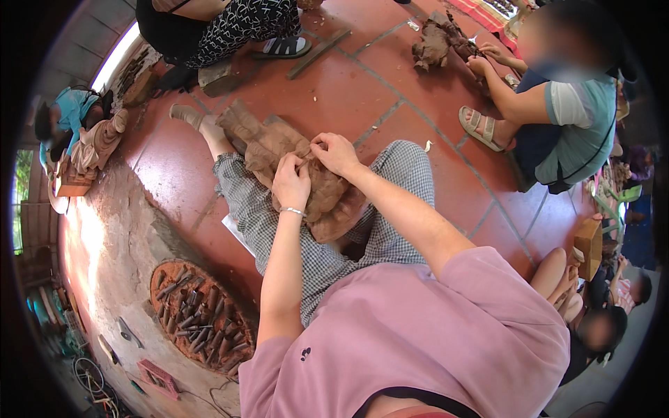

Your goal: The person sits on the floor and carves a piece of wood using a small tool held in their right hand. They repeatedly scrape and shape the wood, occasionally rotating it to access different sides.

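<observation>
Grip: left hand (291, 184) and right hand (336, 155) both on the carving, fingers curled in; fingertips of the two hands near each other, apart. Cannot tell if either pinches something small.
Red-tiled floor (380, 90): under everything, pale joint lines running diagonally.
Checked trousers: grey-and-white cloth trousers (408, 174), knees spread either side of the carving.
Carving: brown, lumpy, carved figure, looks like wood (323, 191), lying between the legs, directly under the hands. Long axis slants, far-left end to near-right end. Far end sticks out past both hands; near end points back toward the torso.
Hand vs axis: left hand nearer the centreline, over the middle stretch, knuckles up; right hand at the right edge, reaching across from the right. Left hand also lower, closer to the body.
Tool basin: oval basin with reddish crumbs (167, 267), left of the person, well apart from both hands; left arm nearer.
Tools: dark, slim, stick-like tools (195, 313), heaped in the basin, pointing mixed ways.
Bracelet: thin silvery band (291, 210), left wrist.
</observation>
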`<state>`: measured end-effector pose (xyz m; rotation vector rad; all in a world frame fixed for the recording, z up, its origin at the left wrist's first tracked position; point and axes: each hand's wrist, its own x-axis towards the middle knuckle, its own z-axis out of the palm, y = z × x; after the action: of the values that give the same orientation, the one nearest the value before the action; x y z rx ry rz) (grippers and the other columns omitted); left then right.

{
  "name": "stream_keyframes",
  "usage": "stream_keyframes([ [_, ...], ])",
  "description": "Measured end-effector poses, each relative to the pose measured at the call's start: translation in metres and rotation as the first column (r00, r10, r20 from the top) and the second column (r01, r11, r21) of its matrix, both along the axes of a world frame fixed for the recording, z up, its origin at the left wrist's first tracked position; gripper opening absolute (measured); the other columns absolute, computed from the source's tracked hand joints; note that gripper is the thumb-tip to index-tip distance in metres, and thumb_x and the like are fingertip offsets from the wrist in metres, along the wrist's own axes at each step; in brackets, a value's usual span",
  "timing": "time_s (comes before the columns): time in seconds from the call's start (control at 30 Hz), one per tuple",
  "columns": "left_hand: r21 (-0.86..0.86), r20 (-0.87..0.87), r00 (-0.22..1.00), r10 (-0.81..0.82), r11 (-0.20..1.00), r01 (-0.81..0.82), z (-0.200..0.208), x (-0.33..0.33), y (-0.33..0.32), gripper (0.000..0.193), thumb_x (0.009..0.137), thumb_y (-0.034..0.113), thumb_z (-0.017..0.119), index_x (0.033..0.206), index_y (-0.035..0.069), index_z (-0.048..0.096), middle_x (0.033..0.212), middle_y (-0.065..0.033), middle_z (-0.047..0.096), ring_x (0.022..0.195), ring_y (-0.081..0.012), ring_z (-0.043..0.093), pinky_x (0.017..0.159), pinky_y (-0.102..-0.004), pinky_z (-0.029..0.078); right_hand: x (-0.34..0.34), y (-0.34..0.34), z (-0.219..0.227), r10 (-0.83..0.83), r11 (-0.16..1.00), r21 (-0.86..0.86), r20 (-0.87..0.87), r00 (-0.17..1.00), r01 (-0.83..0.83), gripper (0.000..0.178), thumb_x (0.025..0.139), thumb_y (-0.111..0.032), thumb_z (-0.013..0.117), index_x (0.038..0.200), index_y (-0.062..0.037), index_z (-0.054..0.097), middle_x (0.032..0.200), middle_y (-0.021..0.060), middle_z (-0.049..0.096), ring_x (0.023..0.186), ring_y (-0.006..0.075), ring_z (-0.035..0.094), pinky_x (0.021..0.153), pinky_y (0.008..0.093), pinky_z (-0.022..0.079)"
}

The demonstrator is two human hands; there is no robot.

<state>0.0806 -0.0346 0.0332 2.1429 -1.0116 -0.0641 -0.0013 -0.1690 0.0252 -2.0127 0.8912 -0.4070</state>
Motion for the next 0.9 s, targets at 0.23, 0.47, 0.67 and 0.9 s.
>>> stream_keyframes([
  [0.23,0.045,0.002,1.0,0.009,0.999,-0.009,0.008,-0.002,0.002,0.009,0.082,0.01,0.065,0.085,0.007,0.057,0.117,-0.0082,0.067,0.096,-0.033,0.065,0.079,-0.0419,0.052,0.0,0.0,-0.001,-0.018,0.999,-0.044,-0.004,1.0,0.018,0.026,0.086,-0.03,0.062,0.095,-0.0071,0.072,0.098,0.0124,0.07,0.097,0.0321,0.064,0.087,0.0438,0.05],
  [0.47,0.022,-0.009,1.0,-0.011,1.0,0.011,-0.001,0.005,0.002,0.009,0.082,0.008,0.064,0.083,0.005,0.056,0.118,-0.0068,0.067,0.1,-0.032,0.064,0.082,-0.0414,0.052,-0.001,0.002,0.004,-0.002,1.0,0.01,-0.017,1.0,0.002,0.028,0.087,-0.03,0.062,0.098,-0.006,0.071,0.097,0.013,0.07,0.095,0.0314,0.065,0.085,0.042,0.05],
  [0.67,0.05,-0.026,0.999,0.022,0.999,-0.021,0.008,-0.003,-0.001,0.011,0.082,0.009,0.065,0.082,0.005,0.054,0.117,-0.0073,0.067,0.103,-0.0316,0.063,0.083,-0.0422,0.051,0.0,-0.002,-0.005,-0.01,0.999,-0.034,-0.008,1.0,0.01,0.028,0.086,-0.03,0.062,0.097,-0.006,0.071,0.097,0.0128,0.07,0.095,0.0321,0.064,0.085,0.0432,0.05],
  [0.9,0.025,-0.029,0.999,0.038,0.999,-0.038,0.007,-0.008,0.0,0.009,0.083,0.011,0.063,0.084,0.006,0.056,0.117,-0.0071,0.067,0.104,-0.0314,0.063,0.084,-0.0415,0.051,-0.002,-0.001,-0.004,-0.006,1.0,-0.014,0.008,1.0,0.006,0.027,0.087,-0.029,0.063,0.097,-0.005,0.071,0.092,0.0128,0.071,0.088,0.0297,0.067,0.079,0.0396,0.052],
])
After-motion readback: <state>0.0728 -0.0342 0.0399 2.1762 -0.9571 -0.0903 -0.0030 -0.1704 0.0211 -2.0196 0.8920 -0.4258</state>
